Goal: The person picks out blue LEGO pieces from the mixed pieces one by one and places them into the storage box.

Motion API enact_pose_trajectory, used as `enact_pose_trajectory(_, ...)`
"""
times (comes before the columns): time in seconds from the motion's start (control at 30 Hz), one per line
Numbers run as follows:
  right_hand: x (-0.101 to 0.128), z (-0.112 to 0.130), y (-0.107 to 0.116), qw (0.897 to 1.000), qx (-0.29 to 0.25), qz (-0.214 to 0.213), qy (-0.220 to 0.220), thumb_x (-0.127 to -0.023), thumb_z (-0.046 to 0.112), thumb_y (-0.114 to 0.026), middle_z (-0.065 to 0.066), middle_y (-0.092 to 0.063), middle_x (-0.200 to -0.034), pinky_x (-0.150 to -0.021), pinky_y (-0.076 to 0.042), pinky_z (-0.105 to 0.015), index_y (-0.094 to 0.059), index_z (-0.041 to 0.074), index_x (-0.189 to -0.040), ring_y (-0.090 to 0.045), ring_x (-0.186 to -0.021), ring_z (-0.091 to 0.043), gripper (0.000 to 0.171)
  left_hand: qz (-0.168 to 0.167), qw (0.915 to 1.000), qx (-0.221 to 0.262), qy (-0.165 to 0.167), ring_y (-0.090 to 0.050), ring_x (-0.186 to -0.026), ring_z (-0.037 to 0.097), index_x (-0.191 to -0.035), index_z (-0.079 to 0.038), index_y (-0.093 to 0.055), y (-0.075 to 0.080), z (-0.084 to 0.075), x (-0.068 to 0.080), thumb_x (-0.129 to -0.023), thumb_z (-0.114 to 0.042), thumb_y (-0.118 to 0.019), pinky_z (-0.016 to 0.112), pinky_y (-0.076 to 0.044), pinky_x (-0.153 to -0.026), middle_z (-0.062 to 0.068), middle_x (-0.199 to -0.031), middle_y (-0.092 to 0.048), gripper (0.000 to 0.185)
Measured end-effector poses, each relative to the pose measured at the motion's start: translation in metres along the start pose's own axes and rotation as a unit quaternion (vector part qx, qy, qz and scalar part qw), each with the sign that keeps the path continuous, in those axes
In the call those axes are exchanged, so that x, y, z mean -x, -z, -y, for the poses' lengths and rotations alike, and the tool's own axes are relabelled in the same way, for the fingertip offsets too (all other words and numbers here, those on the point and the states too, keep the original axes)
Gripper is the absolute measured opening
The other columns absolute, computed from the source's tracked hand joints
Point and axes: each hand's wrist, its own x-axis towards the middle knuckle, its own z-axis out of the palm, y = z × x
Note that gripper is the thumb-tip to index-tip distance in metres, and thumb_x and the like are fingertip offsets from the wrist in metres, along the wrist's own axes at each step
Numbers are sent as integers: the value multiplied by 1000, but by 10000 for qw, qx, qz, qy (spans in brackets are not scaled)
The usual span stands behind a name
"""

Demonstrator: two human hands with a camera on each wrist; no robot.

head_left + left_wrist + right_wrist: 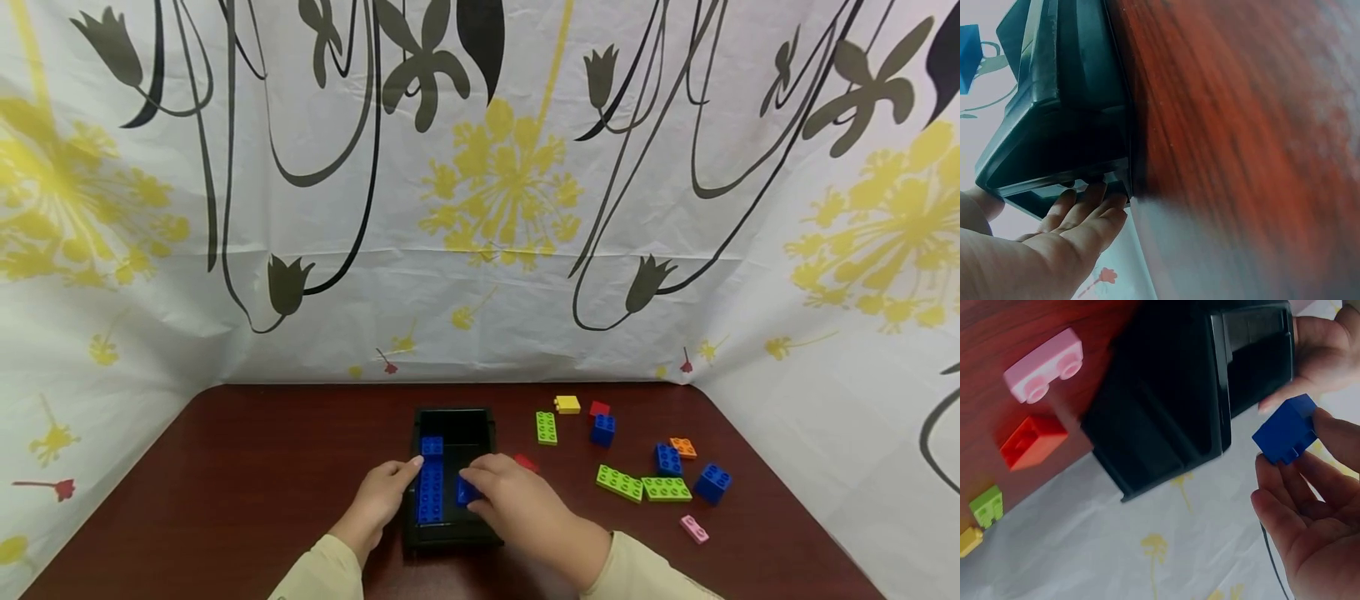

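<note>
The right hand [525,508] pinches a small blue brick [1285,429] between fingertips and thumb, holding it over the right part of the black tray [487,425] at the near middle of the table [262,467]. The left hand [382,496] rests on the tray's left wall with straight fingers [1094,203] laid against its edge — pressing, not curled round it. Inside the tray a long row of blue bricks [431,483] lies along the left side, end pointing away from the person. Just right of the tray, touching nothing, sits a red brick [526,462], partly hidden behind the right hand. Farther right the loose bricks are scattered: a green one [546,427], a yellow one [567,404], a second red [599,408] beside a blue [602,430], an orange [683,447] next to another blue [667,460], two green plates [643,486] end to end, a blue cube [712,483] and — nearest the person — a pink piece [693,529]. A flowered cloth [480,208] walls the table on three sides.
</note>
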Motion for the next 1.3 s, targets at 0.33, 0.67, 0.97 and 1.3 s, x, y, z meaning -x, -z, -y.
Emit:
enact_pose_trajectory(0.33, -21, 7, -16, 9978, 229, 591, -197, -88, 18, -73, -2, -64, -115, -86, -53, -27, -67, 8, -120, -59, -109, -14, 34, 57, 10000, -21, 57, -49, -119, 49, -129, 8, -53, 2, 0, -1, -99, -51, -47, 60, -45, -91, 30, -132, -51, 67)
enact_pose_trajectory(0.67, -32, 9, -25, 9929, 422, 1043, -391, -86, 16, -74, -1, -66, -110, -83, -54, -25, -69, 8, -117, -61, -104, -14, 32, 86, 9999, 56, -21, -50, -117, 48, -129, 8, -53, 3, 0, 0, -98, -51, -48, 58, -46, -90, 30, -131, -52, 67)
enact_pose_trajectory(0.97, -37, 8, -33, 9884, 706, 1286, -397, -85, 18, -75, 1, -66, -94, -75, -55, -23, -73, 10, -108, -63, -89, -10, 24, 97, 9999, 66, 4, -50, -118, 48, -130, 8, -52, 3, 1, -1, -98, -51, -48, 58, -46, -90, 30, -131, -51, 67)
enact_pose_trajectory(1.3, -45, 5, -38, 9842, 657, 1581, -447, -86, 18, -75, 2, -67, -88, -73, -55, -24, -74, 12, -101, -63, -81, -7, 17, 100, 9999, 54, -43, -48, -119, 49, -131, 9, -51, 4, 1, -1, -99, -49, -48, 58, -45, -91, 30, -132, -50, 66)
